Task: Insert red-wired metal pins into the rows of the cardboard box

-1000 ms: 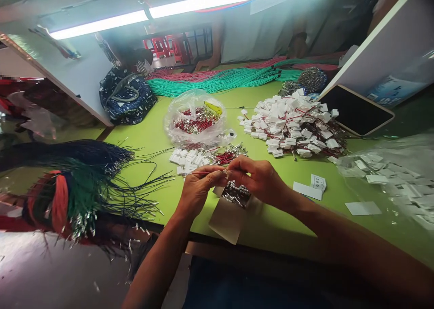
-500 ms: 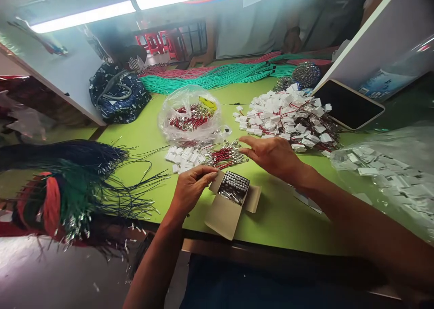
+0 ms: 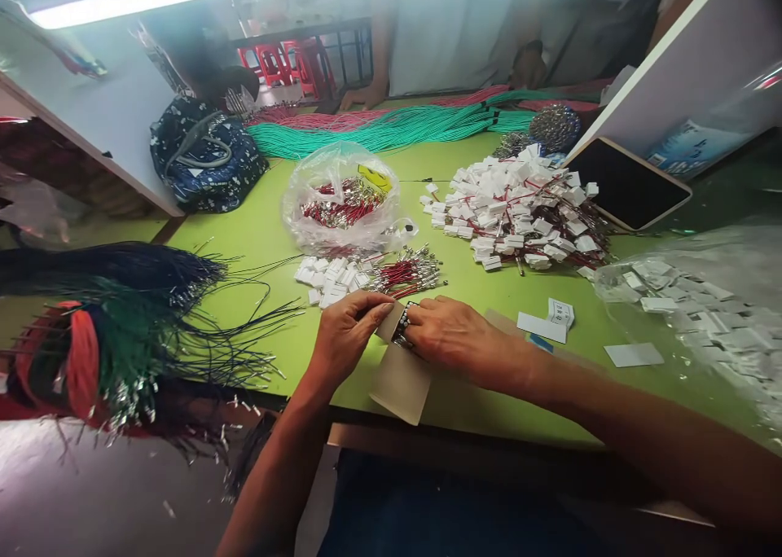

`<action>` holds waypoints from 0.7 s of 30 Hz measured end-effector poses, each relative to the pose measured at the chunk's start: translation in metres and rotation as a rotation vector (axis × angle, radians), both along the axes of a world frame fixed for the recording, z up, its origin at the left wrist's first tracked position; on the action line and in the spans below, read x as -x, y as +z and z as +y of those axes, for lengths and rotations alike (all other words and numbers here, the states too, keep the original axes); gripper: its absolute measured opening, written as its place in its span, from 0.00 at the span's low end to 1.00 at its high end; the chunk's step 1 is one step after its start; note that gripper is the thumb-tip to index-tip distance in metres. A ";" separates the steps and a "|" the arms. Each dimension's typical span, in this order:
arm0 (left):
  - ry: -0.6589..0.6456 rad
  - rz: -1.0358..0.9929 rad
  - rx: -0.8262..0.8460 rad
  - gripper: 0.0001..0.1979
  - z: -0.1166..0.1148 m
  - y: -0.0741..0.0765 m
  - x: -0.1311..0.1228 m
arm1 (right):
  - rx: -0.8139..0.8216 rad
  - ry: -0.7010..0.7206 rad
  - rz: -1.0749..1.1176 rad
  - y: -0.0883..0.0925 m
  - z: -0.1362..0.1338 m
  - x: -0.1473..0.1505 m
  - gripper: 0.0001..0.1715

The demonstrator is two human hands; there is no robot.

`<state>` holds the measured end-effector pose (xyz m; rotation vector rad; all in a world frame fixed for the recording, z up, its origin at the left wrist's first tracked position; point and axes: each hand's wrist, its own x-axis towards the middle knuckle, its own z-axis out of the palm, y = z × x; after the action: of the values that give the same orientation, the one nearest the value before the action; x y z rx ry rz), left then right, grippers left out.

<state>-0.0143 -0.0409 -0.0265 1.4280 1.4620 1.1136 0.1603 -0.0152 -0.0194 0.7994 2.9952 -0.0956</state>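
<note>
left hand (image 3: 348,329) first: thumb and fingertips sit close together right by a side flap (image 3: 389,322) of the small cardboard box (image 3: 401,378). my guess is it's steadying the box, but can't tell if it really pinches the flap or something thin.

> ok, and the right hand (image 3: 452,333)?

fingers bent down over the box opening, back of the hand up. tips are hidden, so no telling if they're closed on anything. a few pieces with pale round ends (image 3: 402,322) peek out between the hands.

> why park the box there?

it's on the green tabletop (image 3: 489,410) near the front edge, so probably just to spare both arms a reach. the long flap lies folded out toward the person, which likely leaves the opening clear.

> and the stuff behind it?

red wire bundle (image 3: 406,274) just beyond the box, loose white blocks (image 3: 330,278) left of that. close in, so presumably handy for either hand. the big pile of white blocks on red wires (image 3: 519,207) sits off to the right, apart from the loose ones, maybe so they don't mix.
</note>
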 end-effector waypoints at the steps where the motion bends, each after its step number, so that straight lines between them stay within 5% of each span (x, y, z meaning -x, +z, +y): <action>1: 0.006 -0.008 -0.003 0.05 0.000 0.000 0.000 | 0.000 -0.012 -0.006 -0.003 0.000 0.003 0.11; 8: 0.027 -0.058 -0.035 0.04 -0.006 0.014 0.003 | -0.035 -0.103 0.079 -0.011 -0.005 0.003 0.11; 13: 0.081 0.268 -0.246 0.05 -0.006 0.048 0.018 | -0.145 -0.132 0.146 0.010 -0.009 -0.004 0.11; 16: 0.145 0.602 -0.288 0.07 0.029 0.057 0.030 | -0.162 -0.103 0.226 0.014 -0.010 -0.007 0.12; 21: 0.157 0.981 0.002 0.12 0.128 0.044 0.044 | -0.106 -0.062 0.411 0.014 -0.007 -0.016 0.13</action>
<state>-0.0580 0.0875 0.0174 2.0123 2.2496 0.4602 0.1761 -0.0223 -0.0053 0.9935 3.3830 -0.1178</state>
